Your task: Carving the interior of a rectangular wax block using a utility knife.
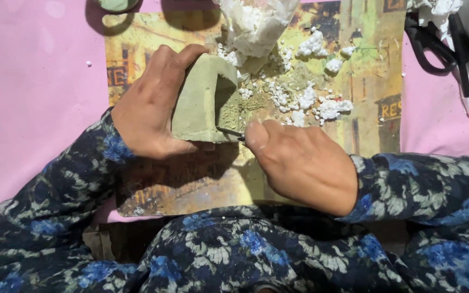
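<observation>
- while the head view looks straight down, the left hand (150, 106) wraps a green foam block (202, 100), thumb over the top edge and fingers curled down its far side, so the block stands steady on its base.
- the block sits on a printed yellow-brown mat (191, 179), which lies on a pink cloth (33, 81); the mat seems placed there to catch the mess.
- the right hand (302, 163) is closed tight around a thin dark tool (230, 132), pinched between thumb and fingertips; only the tip shows, the rest is hidden in the fist.
- the tool's tip touches the lower right face of the block, at a notch already cut there, with green dust lying just beside it.
- white foam crumbs (310, 100) are scattered over the mat beyond the block, near a clear bag of white bits (256, 24) at the top edge.
- black scissors (435, 46) lie well apart at the upper right on the cloth, out of the hands' way.
- both forearms wear dark sleeves with blue flowers (424, 195), resting low near the lap, which braces the hands for close work.
</observation>
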